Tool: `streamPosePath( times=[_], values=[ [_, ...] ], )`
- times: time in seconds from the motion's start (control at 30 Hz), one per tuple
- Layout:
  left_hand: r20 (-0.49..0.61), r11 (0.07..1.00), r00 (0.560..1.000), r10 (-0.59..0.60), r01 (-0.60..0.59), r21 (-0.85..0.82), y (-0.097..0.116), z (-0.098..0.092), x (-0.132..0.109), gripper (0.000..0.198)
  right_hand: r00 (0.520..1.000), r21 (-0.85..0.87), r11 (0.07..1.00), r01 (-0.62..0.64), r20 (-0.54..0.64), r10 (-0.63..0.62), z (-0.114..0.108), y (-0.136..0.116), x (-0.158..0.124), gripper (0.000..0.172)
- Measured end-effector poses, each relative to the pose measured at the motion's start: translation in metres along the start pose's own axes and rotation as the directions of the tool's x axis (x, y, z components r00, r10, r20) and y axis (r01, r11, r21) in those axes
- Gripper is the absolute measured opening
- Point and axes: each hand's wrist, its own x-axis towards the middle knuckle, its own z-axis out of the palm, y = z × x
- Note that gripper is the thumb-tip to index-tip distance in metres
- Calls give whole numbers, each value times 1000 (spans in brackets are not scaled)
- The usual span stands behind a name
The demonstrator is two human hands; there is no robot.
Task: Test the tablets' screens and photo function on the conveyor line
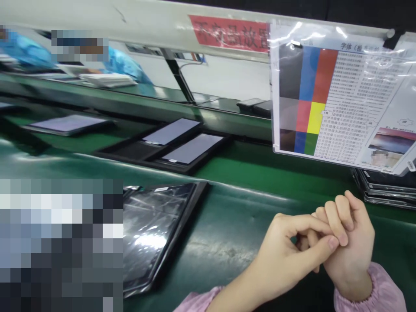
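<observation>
My left hand (289, 255) reaches in from below and pinches the curled fingers of my right hand (352, 242) between thumb and forefinger. The fingers of my right hand are bent inward, and no object shows in them. Both hands hover over the dark green table mat (227, 234), with pink cuffs at the wrists. To the left of my hands, film-wrapped dark flat panels (156, 229) rest in a black tray (191, 203), partly covered by a blurred block.
On the green strip behind stand a black tray (130, 151) with two pale-screened tablets (191, 149) and another pale-screened device (69, 123). A printed colour chart (341, 95) hangs at right above stacked black devices (390, 190). Across the line, people in blue sleeves (126, 65) sit.
</observation>
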Motion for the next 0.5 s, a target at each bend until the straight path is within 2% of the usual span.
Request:
streamPosePath(
  times=[0.2,0.27,0.5],
  values=[
    [6,996,1000,-11,12,-85,0,3,-3,15,998,-33,999,28,-56,-30,-6,-2,-8,59],
    [-12,996,1000,2,-3,-90,-3,4,-4,16,999,-36,999,12,-36,-14,-11,-4,-9,59],
    [-59,997,995,75,-75,-4,-10,4,-6,15,994,-95,990,-106,1,106,-52,-13,-5,59]
  ],
)
